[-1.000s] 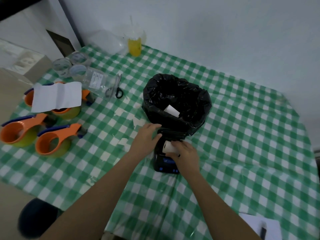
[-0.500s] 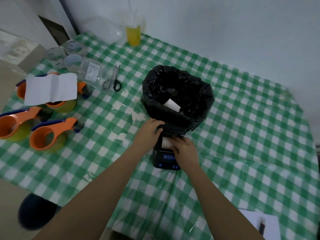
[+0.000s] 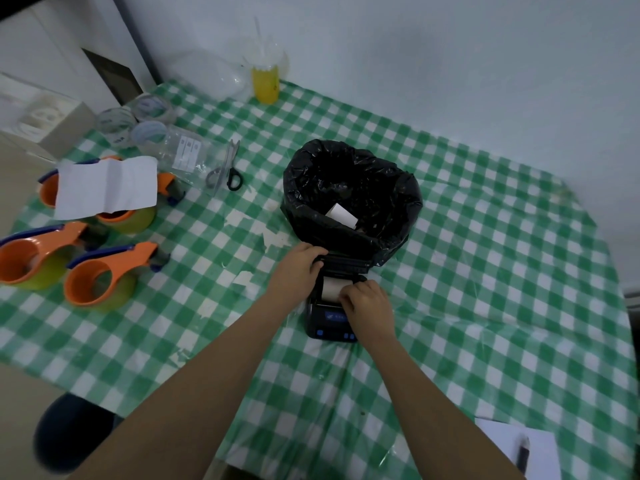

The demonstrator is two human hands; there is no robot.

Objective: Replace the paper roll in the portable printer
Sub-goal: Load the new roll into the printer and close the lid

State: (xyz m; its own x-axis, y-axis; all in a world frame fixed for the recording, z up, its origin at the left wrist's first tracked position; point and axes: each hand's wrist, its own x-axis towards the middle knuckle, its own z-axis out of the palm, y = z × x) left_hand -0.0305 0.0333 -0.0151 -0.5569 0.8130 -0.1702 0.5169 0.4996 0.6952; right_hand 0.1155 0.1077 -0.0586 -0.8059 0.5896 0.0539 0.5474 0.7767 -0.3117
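A small black portable printer (image 3: 327,323) with blue buttons sits on the green checked tablecloth, its lid (image 3: 344,263) raised at the back. A white paper roll (image 3: 331,288) lies in the open compartment. My left hand (image 3: 298,271) grips the left side of the printer at the lid hinge. My right hand (image 3: 367,303) rests on the roll's right end, fingers pinched on it. Just behind the printer stands a bin lined with a black bag (image 3: 349,199), with another white roll (image 3: 341,215) inside.
Three orange tape dispensers (image 3: 104,275) and a white sheet (image 3: 105,187) sit at the left. Scissors (image 3: 227,171), clear tape rolls (image 3: 149,133) and a yellow cup (image 3: 265,83) lie farther back. Paper and a pen (image 3: 523,452) are at the lower right.
My right hand has lowered the white roll from above the printer into the open compartment. My left hand stays at the lid's left side.
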